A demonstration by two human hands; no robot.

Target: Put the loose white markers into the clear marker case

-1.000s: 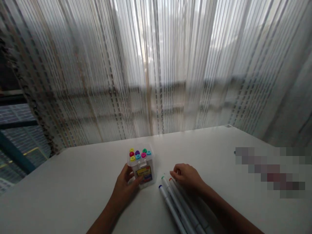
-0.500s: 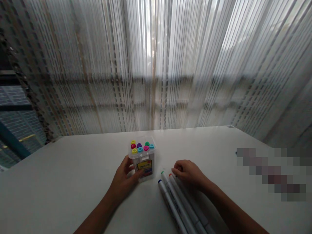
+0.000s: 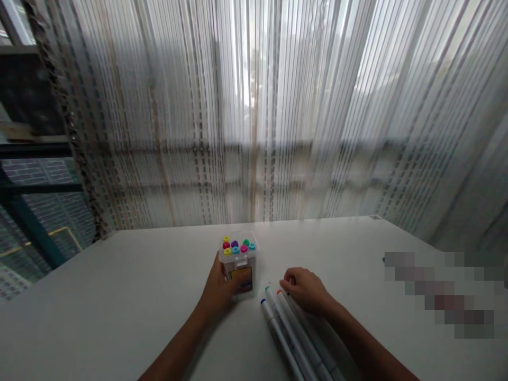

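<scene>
- Left hand point(image 3: 218, 290) grasps the clear marker case point(image 3: 240, 261), upright on the white table point(image 3: 159, 275).
- Right hand point(image 3: 305, 287) curls beside the loose white markers point(image 3: 291, 336); whether it grips anything, I cannot tell.

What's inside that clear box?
Coloured caps show at the top of the box: yellow, red, purple, green, blue and pink. Lower down, the label and the left hand cover much of the front, hiding what lies behind.
</scene>
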